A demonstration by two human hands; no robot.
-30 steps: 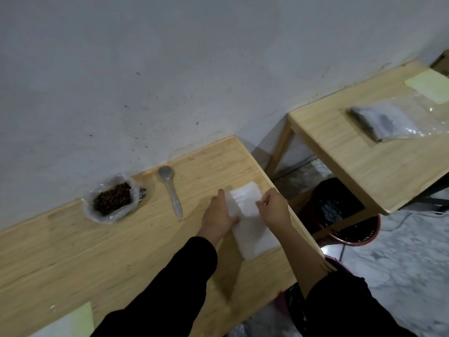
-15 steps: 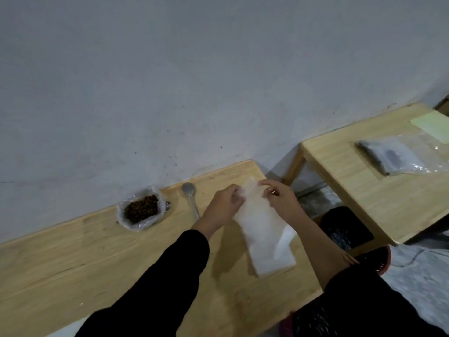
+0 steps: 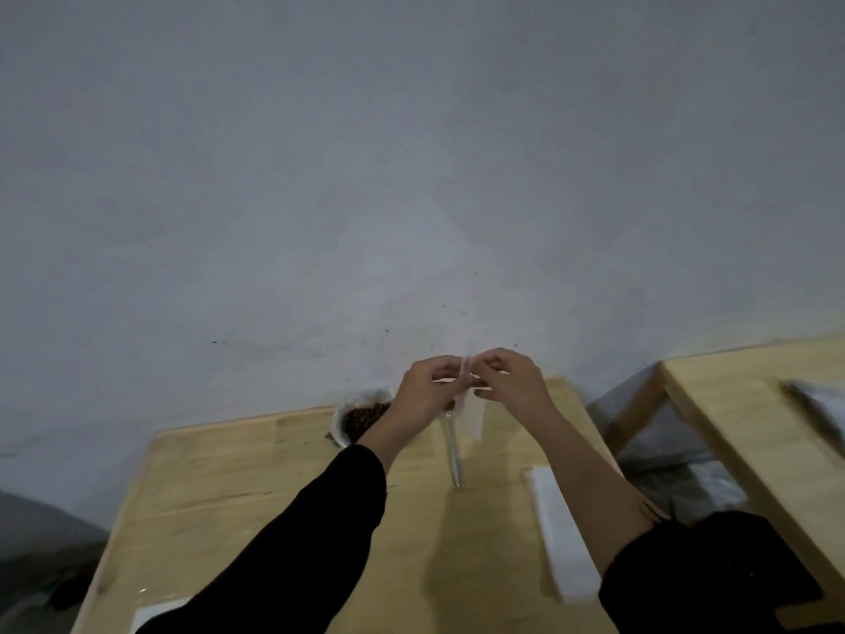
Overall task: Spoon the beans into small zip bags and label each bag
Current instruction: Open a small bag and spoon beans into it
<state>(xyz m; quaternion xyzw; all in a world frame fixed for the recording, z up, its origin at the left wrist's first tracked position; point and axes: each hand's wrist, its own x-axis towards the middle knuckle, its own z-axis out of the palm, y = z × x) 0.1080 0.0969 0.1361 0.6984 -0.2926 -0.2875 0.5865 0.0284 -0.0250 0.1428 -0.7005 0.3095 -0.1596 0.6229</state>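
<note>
I hold one small clear zip bag (image 3: 472, 416) up in the air above the wooden table (image 3: 256, 496). My left hand (image 3: 427, 393) and my right hand (image 3: 510, 377) each pinch its top edge, side by side. Behind my left wrist sits a plastic bag of brown beans (image 3: 363, 416), near the wall. A metal spoon (image 3: 453, 453) lies on the table below the held bag, its bowl hidden by my hand. The white stack of zip bags (image 3: 562, 533) lies flat at the table's right edge, partly under my right forearm.
A second wooden table (image 3: 750, 432) stands to the right with a clear packet (image 3: 818, 416) on it. A pale sheet (image 3: 153, 615) lies at the near left of my table. A grey wall rises right behind the table.
Both hands have lifted a single bag off the white stack and raised it above the table. My view has tilted up and swung left, so the stack now lies lower right.
</note>
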